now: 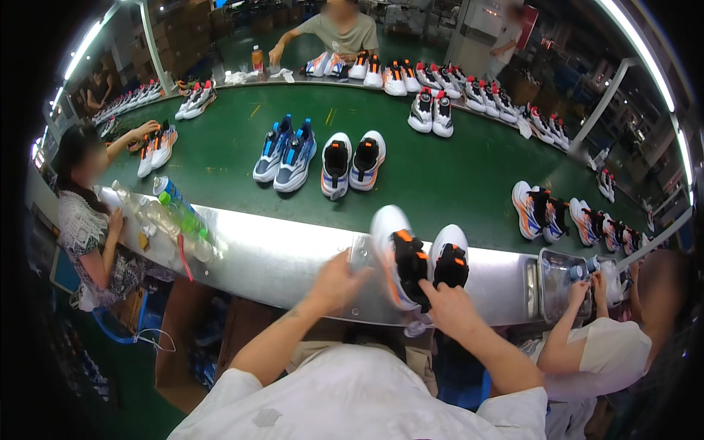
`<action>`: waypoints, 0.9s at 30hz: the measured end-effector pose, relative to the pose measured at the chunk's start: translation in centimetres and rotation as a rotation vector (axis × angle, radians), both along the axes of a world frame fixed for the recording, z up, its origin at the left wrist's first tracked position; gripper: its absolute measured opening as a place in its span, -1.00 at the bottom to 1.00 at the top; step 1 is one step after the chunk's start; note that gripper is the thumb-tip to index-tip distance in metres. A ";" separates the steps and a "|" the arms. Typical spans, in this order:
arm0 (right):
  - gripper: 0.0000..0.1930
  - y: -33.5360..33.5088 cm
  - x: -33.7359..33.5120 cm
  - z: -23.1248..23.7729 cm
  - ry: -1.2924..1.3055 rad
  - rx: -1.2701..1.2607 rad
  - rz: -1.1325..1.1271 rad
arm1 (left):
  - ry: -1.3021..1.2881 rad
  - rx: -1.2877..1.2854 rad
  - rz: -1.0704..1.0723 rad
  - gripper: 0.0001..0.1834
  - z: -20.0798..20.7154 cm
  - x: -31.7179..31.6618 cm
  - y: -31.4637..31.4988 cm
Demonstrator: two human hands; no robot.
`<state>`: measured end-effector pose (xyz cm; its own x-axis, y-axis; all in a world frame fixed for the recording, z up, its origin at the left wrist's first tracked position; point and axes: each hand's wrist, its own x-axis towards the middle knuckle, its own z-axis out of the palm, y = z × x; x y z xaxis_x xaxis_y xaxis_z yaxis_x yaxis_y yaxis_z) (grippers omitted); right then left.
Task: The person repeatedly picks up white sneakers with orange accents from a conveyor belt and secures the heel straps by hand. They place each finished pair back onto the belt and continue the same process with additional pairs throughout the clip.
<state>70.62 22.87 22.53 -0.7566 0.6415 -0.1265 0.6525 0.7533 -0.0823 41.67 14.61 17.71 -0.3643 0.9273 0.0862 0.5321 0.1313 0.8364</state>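
Observation:
A white sneaker (396, 253) with a black collar and orange accents is tilted toe up over the metal edge of the table, slightly blurred. My right hand (449, 306) is closed on its black heel opening. Just right of it stands the matching sneaker (449, 253), toe pointing away from me. My left hand (339, 282) hovers over the metal edge to the left of the tilted sneaker, fingers apart and holding nothing. Beyond the edge, on the green belt, are a blue pair of sneakers (287, 155) and a white pair of sneakers (353, 163).
Bottles (174, 220) stand on the metal edge (279, 253) at left, near a seated person (99, 227). At right, a metal tray (557, 282) lies by another person (609, 345). More sneaker pairs (539, 213) line the belt (440, 172); a person (341, 37) sits opposite.

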 end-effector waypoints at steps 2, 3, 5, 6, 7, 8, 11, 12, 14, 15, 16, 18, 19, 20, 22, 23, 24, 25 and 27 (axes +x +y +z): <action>-0.17 -2.8 0.5 0.8 -0.018 0.011 0.009 | 0.118 -0.101 -0.080 -0.24 3.6 4.6 0.6; -0.17 -3.2 1.1 0.5 0.014 0.035 -0.016 | 0.240 -0.153 -0.035 -0.19 4.2 6.3 1.3; -0.17 -3.7 3.0 -0.8 0.083 0.060 -0.049 | 0.264 -0.167 -0.002 -0.31 2.4 6.7 3.5; -0.08 -3.7 3.5 -0.1 0.028 0.025 -0.075 | 0.249 -0.212 -0.017 -0.50 0.7 6.0 4.6; -0.06 -3.3 4.7 -0.5 0.059 0.038 -0.070 | 0.214 -0.161 -0.007 -0.63 0.3 5.9 5.1; -0.09 -3.0 5.3 -0.1 0.036 0.016 -0.104 | 0.192 -0.107 -0.026 -0.69 0.2 5.4 5.0; -0.27 -3.9 6.0 3.4 -0.009 0.054 -0.128 | 0.198 -0.069 -0.112 -0.74 0.8 4.2 2.1; -0.34 -3.8 5.9 3.7 0.012 0.107 -0.139 | 0.255 0.052 -0.122 -0.74 0.6 4.3 0.3; -0.44 -4.0 4.5 4.8 0.105 0.187 -0.110 | 0.208 0.014 -0.132 -0.74 1.1 4.5 -2.7; -0.50 -3.6 3.6 5.2 0.221 0.132 -0.036 | 0.188 -0.002 -0.137 -0.73 1.3 4.4 -3.9; -0.52 -3.0 2.4 5.0 0.347 0.026 0.047 | 0.169 -0.057 -0.184 -0.66 0.7 4.2 -4.6; -0.54 -2.6 -0.5 4.7 0.497 -0.159 0.144 | 0.115 0.027 -0.108 -0.60 1.2 4.9 -5.7; -0.54 -2.5 -2.3 4.7 0.525 -0.233 0.165 | 0.092 0.076 -0.066 -0.57 1.9 5.2 -5.8; -0.54 -2.3 -3.5 4.7 0.554 -0.307 0.186 | 0.175 0.230 -0.055 -0.53 2.4 5.2 -5.5; -0.48 -1.7 -4.8 5.1 0.515 -0.338 0.226 | 0.273 0.406 -0.044 -0.47 2.8 4.8 -5.0; -0.44 -1.5 -5.2 5.0 0.496 -0.352 0.244 | 0.286 0.427 -0.050 -0.45 2.6 4.8 -5.0; -0.41 -1.4 -5.4 4.6 0.518 -0.189 0.350 | 0.226 0.315 -0.066 -0.46 2.1 4.9 -5.4; -0.44 -1.5 -5.7 4.2 0.492 -0.230 0.322 | 0.165 0.204 -0.082 -0.47 1.8 5.0 -5.7; -0.50 -1.9 -6.5 3.1 0.437 -0.309 0.262 | -0.108 -0.074 -0.042 -0.47 2.0 4.9 -6.2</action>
